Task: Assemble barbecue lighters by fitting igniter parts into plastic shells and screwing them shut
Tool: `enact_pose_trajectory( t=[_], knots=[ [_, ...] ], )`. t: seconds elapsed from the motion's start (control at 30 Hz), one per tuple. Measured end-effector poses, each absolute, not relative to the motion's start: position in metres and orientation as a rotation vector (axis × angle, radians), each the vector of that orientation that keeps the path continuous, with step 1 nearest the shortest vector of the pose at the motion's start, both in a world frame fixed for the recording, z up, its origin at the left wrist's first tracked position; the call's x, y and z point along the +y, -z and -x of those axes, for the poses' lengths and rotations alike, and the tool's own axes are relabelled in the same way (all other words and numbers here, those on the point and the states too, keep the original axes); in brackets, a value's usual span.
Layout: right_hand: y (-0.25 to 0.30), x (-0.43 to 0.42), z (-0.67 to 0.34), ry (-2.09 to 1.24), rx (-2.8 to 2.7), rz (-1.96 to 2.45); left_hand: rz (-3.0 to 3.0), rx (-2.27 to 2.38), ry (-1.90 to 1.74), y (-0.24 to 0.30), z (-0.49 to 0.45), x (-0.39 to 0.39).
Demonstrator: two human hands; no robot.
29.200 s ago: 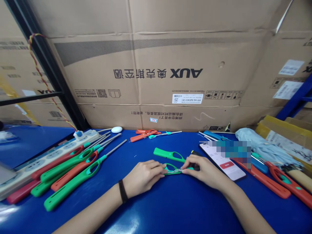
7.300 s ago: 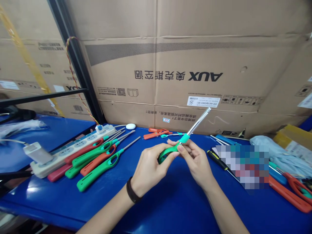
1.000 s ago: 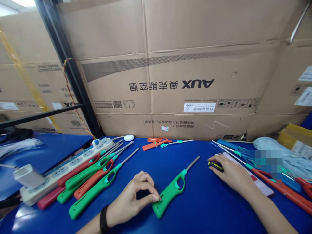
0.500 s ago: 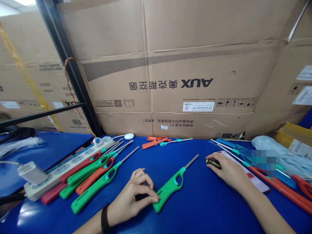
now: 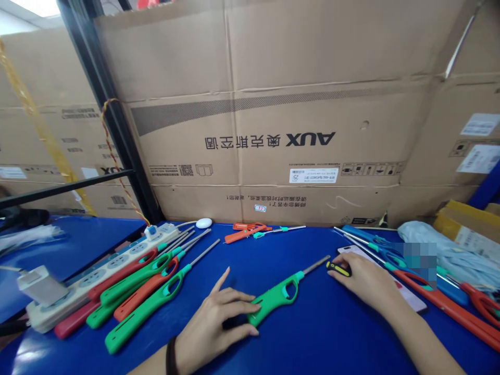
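A green gas lighter (image 5: 270,303) with a metal nozzle lies on the blue table, nozzle pointing up and to the right. My left hand (image 5: 213,320) holds its handle end between thumb and fingers, with one finger raised away from it. My right hand (image 5: 365,273) is closed on a small black-and-yellow screwdriver (image 5: 339,269), beside the lighter's nozzle tip; only the handle end shows, and its shaft is hidden. Left of my left hand lie several lighters, among them a green one (image 5: 142,311) and an orange one (image 5: 144,296).
A power strip (image 5: 84,281) with a white charger (image 5: 44,285) runs along the left. Opened orange lighter parts (image 5: 246,233) lie at the back, before a cardboard wall (image 5: 250,114). A phone (image 5: 410,295), more lighters (image 5: 449,307) and a plastic bag (image 5: 433,242) are right.
The green lighter has turned clockwise, its nozzle tip now near the screwdriver. My left hand's fingers have spread and shifted along its handle end. The view has tilted slightly.
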State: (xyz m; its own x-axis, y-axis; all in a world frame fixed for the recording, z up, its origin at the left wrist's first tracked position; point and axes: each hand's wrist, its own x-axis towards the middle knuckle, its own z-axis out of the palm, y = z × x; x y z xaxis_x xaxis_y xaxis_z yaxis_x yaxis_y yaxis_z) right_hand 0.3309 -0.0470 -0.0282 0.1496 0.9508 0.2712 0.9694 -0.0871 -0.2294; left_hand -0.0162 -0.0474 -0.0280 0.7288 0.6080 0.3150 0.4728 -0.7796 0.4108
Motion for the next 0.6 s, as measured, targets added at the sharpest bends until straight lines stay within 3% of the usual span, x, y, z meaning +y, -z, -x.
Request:
enact_pose_trajectory(
  t=[0.33,0.6],
  knots=[
    [0.021,-0.048,-0.326,0.067,-1.812,1.947,-2.58,0.763,-0.599,0.02,-0.03,-0.012],
    [0.019,-0.049,-0.324,-0.043,-1.779,1.904,-2.391,1.086,-0.431,0.017,-0.001,-0.024]
  ],
)
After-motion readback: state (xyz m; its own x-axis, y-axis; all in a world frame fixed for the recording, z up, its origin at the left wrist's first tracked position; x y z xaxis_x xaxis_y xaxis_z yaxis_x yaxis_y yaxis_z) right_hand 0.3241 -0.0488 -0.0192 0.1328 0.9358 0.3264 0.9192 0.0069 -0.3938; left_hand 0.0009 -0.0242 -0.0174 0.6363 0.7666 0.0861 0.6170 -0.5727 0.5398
